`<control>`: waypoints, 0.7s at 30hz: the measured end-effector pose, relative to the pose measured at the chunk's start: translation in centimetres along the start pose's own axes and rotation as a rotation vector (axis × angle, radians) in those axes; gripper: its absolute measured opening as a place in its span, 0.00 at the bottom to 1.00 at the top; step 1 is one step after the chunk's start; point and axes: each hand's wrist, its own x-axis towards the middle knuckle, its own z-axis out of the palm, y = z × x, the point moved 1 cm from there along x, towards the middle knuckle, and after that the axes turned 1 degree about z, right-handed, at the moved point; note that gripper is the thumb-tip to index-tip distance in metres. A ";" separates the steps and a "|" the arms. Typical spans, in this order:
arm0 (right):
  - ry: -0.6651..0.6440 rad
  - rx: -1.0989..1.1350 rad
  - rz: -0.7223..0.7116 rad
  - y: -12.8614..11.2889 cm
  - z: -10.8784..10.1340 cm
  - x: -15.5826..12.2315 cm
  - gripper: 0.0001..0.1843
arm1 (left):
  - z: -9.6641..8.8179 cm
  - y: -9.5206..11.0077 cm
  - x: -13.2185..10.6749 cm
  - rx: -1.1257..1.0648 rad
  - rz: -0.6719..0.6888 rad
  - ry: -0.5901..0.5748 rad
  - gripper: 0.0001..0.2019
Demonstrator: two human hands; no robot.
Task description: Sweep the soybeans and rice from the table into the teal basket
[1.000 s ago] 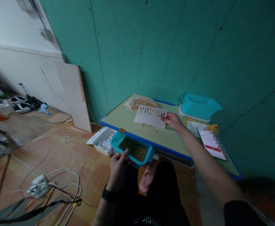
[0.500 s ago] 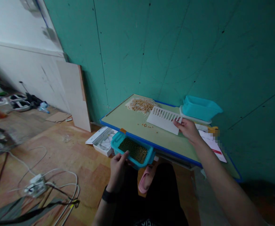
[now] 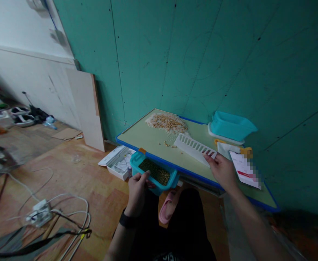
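Observation:
My left hand [image 3: 138, 186] grips the near rim of a turquoise plastic basin [image 3: 135, 159], held just below the table's front edge. Inside it lie dark green beans [image 3: 150, 167] and tan beans [image 3: 163, 178]. In my right hand [image 3: 221, 168] is a white slotted plastic strip [image 3: 190, 151], pinched at its right end and tilted over the table [image 3: 139, 132]. Beyond the strip, a spread heap of yellowish beans or kernels mixed with white grains [image 3: 167, 123] covers the table's back left, with a few loose ones [image 3: 170, 144] nearer the strip.
An empty-looking turquoise basin [image 3: 232, 126] rests on a white lid at the back right. Beside it are a cloth with yellow trim [image 3: 227, 147] and a phone-like screen [image 3: 244, 168]. An open white box [image 3: 118, 163] and a power strip with cables [image 3: 40, 213] lie on the floor.
My right hand has drawn the white strip toward me and slightly right, tipping it so its slotted face shows differently. White grains now show where the strip was. The held basin has barely shifted.

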 end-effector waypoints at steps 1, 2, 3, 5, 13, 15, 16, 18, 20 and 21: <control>0.009 -0.016 -0.016 -0.3 0.2 -0.2 0.20 | 0.0 0.0 0.1 -0.008 0.003 -0.004 0.19; 0.014 -0.035 -0.031 -0.5 0.4 -0.4 0.19 | -0.1 -0.1 0.2 -0.015 0.005 -0.007 0.19; 0.015 -0.054 -0.044 -0.6 0.5 -0.6 0.19 | -0.1 -0.2 0.2 -0.021 0.008 -0.008 0.19; 0.003 -0.088 -0.071 -0.8 0.6 -1.2 0.19 | -0.3 -0.4 0.4 -0.028 0.012 0.000 0.18; 0.033 -0.147 -0.284 -2.4 1.0 -3.6 0.14 | -0.3 -0.7 0.6 -0.037 0.004 0.002 0.18; 0.058 -0.154 -0.383 -3.0 1.2 -4.2 0.11 | -0.2 -0.7 0.6 -0.031 0.004 0.018 0.19; 0.069 -0.157 -0.427 -3.3 1.4 -4.6 0.10 | -0.2 -0.6 0.6 -0.031 0.003 0.025 0.19; 0.067 -0.154 -0.491 -4.1 1.7 -5.3 0.11 | -0.1 -0.3 0.6 -0.033 -0.004 0.034 0.19; 0.041 -0.136 -0.537 -4.9 2.1 -6.0 0.15 | 0.0 0.1 0.6 -0.034 -0.014 0.040 0.19; 0.026 -0.122 -0.552 -5.4 2.3 -6.4 0.17 | 0.0 0.2 0.6 -0.034 -0.017 0.042 0.19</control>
